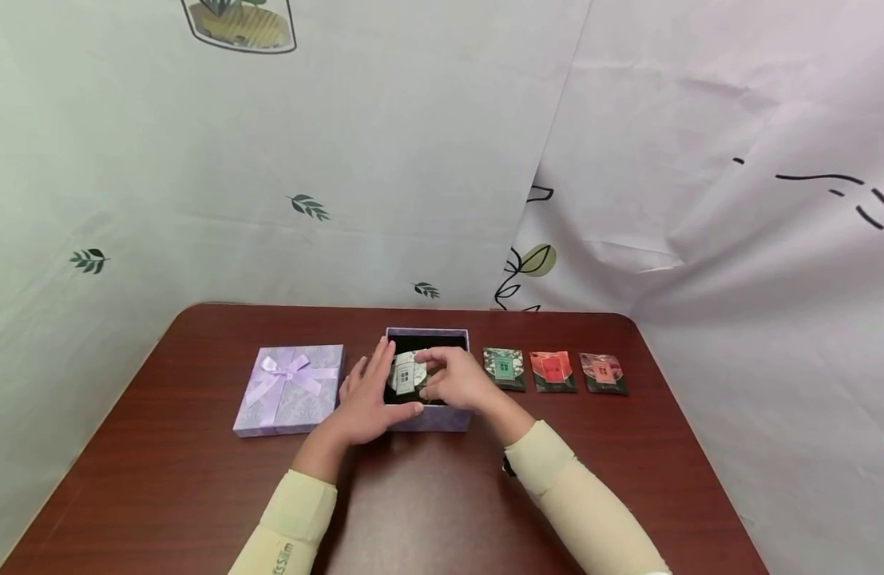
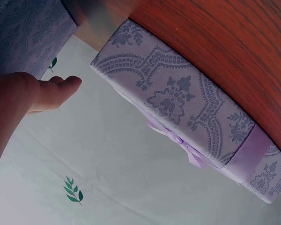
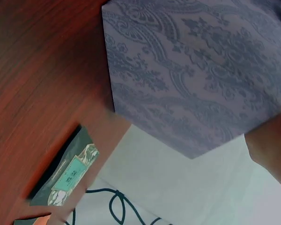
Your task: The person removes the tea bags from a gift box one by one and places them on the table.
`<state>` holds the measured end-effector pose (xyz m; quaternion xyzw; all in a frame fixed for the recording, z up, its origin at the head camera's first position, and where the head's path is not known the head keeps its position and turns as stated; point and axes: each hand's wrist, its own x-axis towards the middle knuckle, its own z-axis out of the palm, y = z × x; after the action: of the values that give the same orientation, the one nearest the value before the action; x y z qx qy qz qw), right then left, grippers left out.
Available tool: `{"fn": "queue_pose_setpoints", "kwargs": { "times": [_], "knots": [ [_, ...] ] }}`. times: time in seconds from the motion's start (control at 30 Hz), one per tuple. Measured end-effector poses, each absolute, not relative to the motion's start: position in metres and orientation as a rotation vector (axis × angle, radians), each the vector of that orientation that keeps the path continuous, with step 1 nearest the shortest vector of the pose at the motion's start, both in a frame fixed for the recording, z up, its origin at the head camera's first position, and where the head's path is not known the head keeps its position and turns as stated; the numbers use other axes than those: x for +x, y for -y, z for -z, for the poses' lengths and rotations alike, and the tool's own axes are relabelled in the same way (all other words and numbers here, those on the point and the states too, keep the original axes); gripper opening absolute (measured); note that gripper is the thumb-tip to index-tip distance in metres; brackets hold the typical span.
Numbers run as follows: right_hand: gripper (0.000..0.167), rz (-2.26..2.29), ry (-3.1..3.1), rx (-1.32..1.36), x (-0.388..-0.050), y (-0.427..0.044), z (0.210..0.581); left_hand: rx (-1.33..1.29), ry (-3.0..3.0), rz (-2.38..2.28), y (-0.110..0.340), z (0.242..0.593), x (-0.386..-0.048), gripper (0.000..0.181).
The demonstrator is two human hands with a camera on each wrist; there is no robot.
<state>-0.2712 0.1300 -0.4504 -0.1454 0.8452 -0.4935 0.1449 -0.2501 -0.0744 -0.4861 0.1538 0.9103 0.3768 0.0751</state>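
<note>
Only the head view shows inside the purple box [image 1: 430,419], where a white packet [image 1: 406,376] sits against black lining [image 1: 430,341]; the right hand [image 1: 457,382] curves finger and thumb at the packet's right edge, but I cannot tell whether they pinch it. The left hand [image 1: 367,409] rests straight-fingered along the box's left side. The left wrist view adds the ribboned lid's [image 2: 171,96] patterned side; the right wrist view, blurred characters on a green-labelled packet [image 3: 70,176]. The left sleeve [image 1: 292,511] partly reads "ts Slim".

Left grip [image 1: 367,403] is spread, right grip [image 1: 456,379] seems curled.
</note>
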Motion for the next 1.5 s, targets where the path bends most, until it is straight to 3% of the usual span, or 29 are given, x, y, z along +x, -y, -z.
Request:
{"fn": "queue_pose_setpoints", "kwargs": {
  "times": [1.5],
  "knots": [
    [0.044,1.489,-2.514,-0.109,-0.258,-0.182,0.443,0.456,-2.739,-1.145,0.072,0.483,-0.248,0.112]
  ]
}}
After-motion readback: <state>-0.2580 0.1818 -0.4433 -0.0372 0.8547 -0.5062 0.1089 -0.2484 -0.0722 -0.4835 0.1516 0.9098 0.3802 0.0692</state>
